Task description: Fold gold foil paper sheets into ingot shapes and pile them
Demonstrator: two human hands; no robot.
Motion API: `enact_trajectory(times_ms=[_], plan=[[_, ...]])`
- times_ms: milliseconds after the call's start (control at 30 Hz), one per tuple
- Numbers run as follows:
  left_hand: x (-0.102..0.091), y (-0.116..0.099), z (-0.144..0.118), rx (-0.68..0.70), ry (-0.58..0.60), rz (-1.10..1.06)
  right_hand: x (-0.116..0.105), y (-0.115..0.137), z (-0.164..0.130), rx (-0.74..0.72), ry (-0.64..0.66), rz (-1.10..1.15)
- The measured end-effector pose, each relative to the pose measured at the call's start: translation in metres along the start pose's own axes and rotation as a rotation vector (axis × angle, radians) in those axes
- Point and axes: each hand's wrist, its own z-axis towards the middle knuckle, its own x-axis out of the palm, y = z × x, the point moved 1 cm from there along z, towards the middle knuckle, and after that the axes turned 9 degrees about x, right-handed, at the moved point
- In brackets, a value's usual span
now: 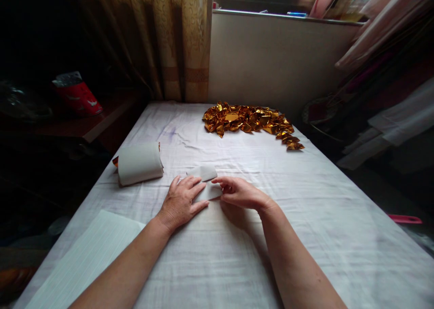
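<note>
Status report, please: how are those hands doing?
Left hand spread, partly over pale paper. Right hand at its right edge. Shiny gold pieces farther back, not in the way.

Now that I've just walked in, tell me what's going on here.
A person's left hand is spread on a small pale piece of paper on the white cloth. The right hand is at the paper's right edge; whether it is pinching it is hard to tell. A curled white stack stands off to the left, a large pale sheet lies nearer on that side, and shiny gold folded pieces are heaped at the far end.
</note>
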Motion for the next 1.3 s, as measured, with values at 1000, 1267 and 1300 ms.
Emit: enact_trajectory(times_ms=[1000,1267,1300], plan=[[-0.002,-0.002,0.000,-0.002,-0.002,-0.018,0.002,-0.001,0.006,-0.315,-0.239,-0.494],[-0.007,0.004,0.000,0.024,-0.072,-0.079,0.002,0.000,0.008,-0.307,-0.204,-0.386],[-0.009,0.005,0.000,0.023,-0.089,-0.086,0.002,-0.001,0.008,-0.290,-0.204,-0.364]])
